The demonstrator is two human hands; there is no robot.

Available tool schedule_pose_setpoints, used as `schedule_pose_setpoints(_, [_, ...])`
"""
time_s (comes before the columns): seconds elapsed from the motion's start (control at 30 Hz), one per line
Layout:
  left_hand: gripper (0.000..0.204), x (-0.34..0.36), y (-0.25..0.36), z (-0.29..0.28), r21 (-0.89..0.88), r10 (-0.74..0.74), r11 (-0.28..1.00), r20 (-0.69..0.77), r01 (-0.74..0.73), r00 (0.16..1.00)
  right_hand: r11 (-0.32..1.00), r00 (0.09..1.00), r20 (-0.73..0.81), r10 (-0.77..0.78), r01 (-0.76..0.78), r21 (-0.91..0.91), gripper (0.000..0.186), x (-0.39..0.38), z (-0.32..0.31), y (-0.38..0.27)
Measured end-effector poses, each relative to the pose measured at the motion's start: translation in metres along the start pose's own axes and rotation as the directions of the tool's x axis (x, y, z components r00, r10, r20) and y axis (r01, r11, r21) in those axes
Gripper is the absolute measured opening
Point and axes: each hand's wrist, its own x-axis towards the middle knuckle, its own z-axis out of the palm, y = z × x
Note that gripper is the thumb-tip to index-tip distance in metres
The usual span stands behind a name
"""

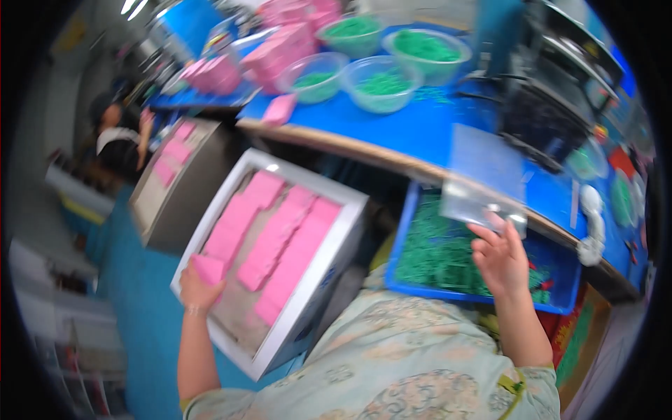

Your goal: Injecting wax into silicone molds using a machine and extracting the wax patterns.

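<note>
My left hand [198, 288] grips a pink block [208, 267] at the near left corner of a white-rimmed box [349, 204], which holds rows of pink blocks [295, 255]. My right hand [500, 262] is open, fingers apart, just below the edge of a translucent sheet [483, 157] lying on the blue table [406, 136]; whether the fingertips touch it is unclear. Under that hand sits a blue tray [396, 276] heaped with small green pieces [434, 245].
Behind are bowls of green pieces [378, 92], stacked pink blocks [276, 56] and dark equipment [542, 119]. A second box [196, 168] with pink blocks stands left of the white one. A co-worker [119, 148] is farther left. A white coiled object [590, 224] hangs at the right.
</note>
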Motion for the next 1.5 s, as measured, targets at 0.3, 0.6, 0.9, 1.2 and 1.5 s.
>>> schedule_pose_setpoints(0.3, [0.102, 0.026, -0.076, 0.031, 0.043, 0.108, 0.992, 0.191, -0.118, 0.976, 0.731, 0.963, 0.269, 0.014, 0.174, -0.66, 0.021, -0.018, -0.008, 0.064])
schedule_pose_setpoints(0.6, [0.104, 0.027, -0.072, 0.07, -0.113, -0.049, 0.992, 0.113, 0.062, 0.992, 0.613, 0.977, 0.208, 0.047, 0.136, -0.778, 0.013, -0.006, -0.003, 0.075])
schedule_pose_setpoints(0.9, [0.093, 0.023, -0.015, 0.073, 0.008, -0.291, 0.957, 0.095, 0.291, 0.952, 0.656, 0.981, 0.189, 0.049, 0.111, -0.747, 0.012, -0.002, -0.003, 0.074])
schedule_pose_setpoints(1.2, [0.081, 0.039, -0.009, 0.076, 0.024, -0.186, 0.983, 0.07, 0.184, 0.98, 0.696, 0.987, 0.144, 0.07, 0.055, -0.716, 0.015, -0.001, -0.006, 0.069])
schedule_pose_setpoints(1.5, [0.08, 0.035, 0.168, 0.064, -0.024, 0.486, 0.864, -0.225, -0.503, 0.845, 0.72, 0.979, 0.17, 0.113, 0.037, -0.693, 0.016, 0.001, -0.009, 0.067])
